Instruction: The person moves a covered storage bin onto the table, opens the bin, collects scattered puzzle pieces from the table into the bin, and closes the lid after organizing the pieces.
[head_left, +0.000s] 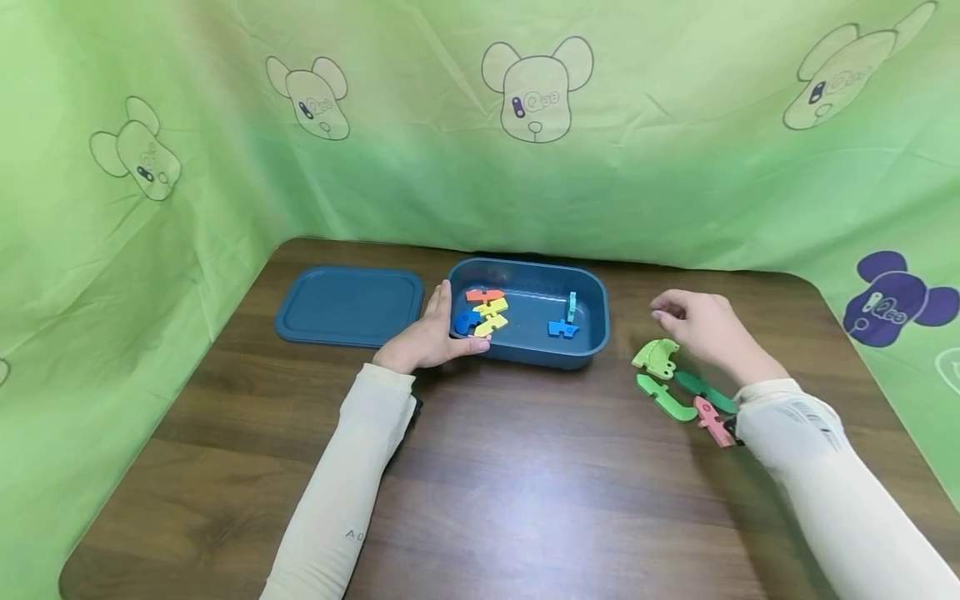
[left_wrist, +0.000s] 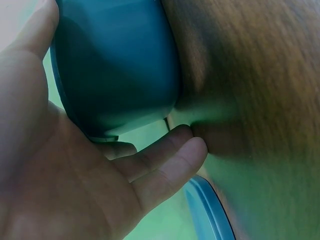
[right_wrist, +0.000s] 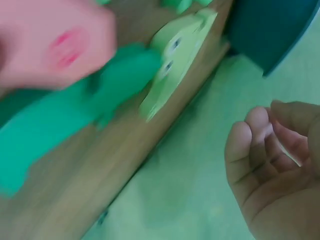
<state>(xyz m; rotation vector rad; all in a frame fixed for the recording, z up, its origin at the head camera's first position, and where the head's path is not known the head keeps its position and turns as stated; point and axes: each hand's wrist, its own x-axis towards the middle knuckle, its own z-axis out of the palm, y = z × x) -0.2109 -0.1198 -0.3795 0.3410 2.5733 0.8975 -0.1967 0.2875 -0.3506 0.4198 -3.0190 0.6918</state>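
My left hand [head_left: 423,337] rests against the left end of a blue plastic box [head_left: 600,333], thumb laid along the front rim. In the left wrist view its fingers [left_wrist: 167,172] extend nearly straight past the box wall. My right hand [head_left: 705,321] hovers right of the box, fingers loosely bent, thumb tip meeting the index finger, nothing visible in its grasp. Below it lie foam-like puzzle pieces: a light green one with eyes [head_left: 655,358], a bright green curved one [head_left: 665,398], a dark green one [head_left: 703,390] and a pink one [head_left: 712,422].
Inside the box, an orange-red piece [head_left: 484,295], yellow pieces [head_left: 491,325] and a blue piece [head_left: 467,322] cluster left; another blue piece [head_left: 562,329] and a teal piece [head_left: 572,307] sit right. A blue lid [head_left: 351,304] lies on the wooden table [head_left: 525,467]. Green cloth [head_left: 420,183] hangs behind.
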